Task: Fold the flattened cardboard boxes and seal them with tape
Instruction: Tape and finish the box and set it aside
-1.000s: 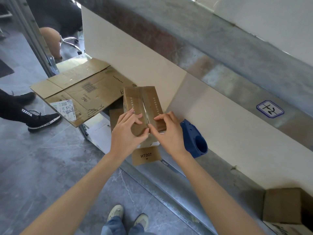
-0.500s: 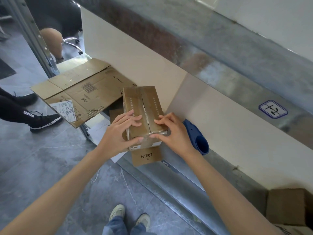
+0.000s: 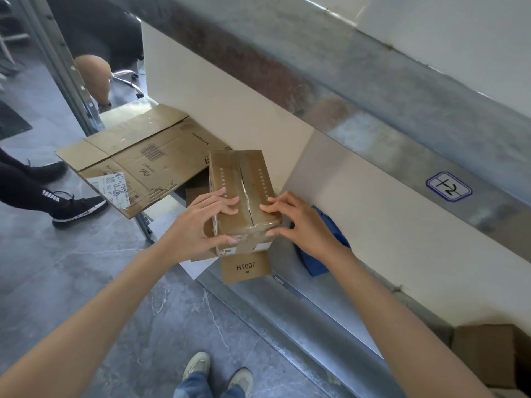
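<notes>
A small folded cardboard box (image 3: 244, 179) stands on the white shelf (image 3: 373, 214), with clear tape along its top seam and down its near end. My left hand (image 3: 198, 222) grips the box's near left corner, fingers on top and thumb on the near face. On the near right corner rests my right hand (image 3: 301, 222), its fingers flat on top and its thumb along the taped edge. A blue tape dispenser (image 3: 319, 262) lies just right of the box, partly hidden under my right wrist. A large flattened cardboard box (image 3: 149, 159) lies to the left.
A flat cardboard piece marked HT007 (image 3: 245, 267) sticks out under the small box over the metal shelf rail (image 3: 287, 308). A brown box (image 3: 485, 357) sits at the lower right. Another person's black shoe (image 3: 77, 209) is on the floor at left.
Both hands slid back along the box top to its near end. My left thumb dropped onto the near face and my right thumb onto the near edge.
</notes>
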The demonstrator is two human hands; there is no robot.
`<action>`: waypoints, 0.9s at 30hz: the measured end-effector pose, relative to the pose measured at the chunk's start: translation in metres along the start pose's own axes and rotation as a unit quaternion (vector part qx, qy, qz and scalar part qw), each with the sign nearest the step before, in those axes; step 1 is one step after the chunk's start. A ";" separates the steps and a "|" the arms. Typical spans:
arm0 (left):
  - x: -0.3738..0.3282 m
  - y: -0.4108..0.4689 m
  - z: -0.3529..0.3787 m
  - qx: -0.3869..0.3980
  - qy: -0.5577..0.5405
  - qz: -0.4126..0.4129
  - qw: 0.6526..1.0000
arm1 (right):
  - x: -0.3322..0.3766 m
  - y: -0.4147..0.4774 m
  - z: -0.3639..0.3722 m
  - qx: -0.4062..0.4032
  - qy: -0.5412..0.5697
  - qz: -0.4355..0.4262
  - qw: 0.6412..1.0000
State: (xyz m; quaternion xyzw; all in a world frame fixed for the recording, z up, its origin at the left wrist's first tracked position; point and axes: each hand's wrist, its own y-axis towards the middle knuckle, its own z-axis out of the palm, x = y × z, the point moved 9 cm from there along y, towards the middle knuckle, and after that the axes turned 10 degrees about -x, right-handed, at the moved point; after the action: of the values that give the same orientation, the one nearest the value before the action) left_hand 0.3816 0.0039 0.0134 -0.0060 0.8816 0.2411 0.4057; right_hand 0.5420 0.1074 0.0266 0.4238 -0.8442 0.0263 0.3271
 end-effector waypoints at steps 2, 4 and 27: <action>0.003 0.001 0.001 0.044 -0.010 -0.005 0.999 | -0.001 0.001 -0.003 0.020 -0.017 -0.012 1.000; 0.005 0.004 0.001 0.075 -0.018 -0.015 0.997 | 0.002 0.003 -0.005 0.027 -0.016 -0.015 0.999; -0.038 -0.002 0.037 -0.072 0.134 0.086 0.985 | -0.038 -0.028 -0.029 -0.063 0.011 0.108 0.992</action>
State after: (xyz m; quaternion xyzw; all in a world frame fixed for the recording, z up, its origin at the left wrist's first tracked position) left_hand 0.4339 0.0104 0.0196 0.0085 0.9057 0.3350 0.2597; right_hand 0.5944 0.1256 0.0212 0.3078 -0.8817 0.0125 0.3574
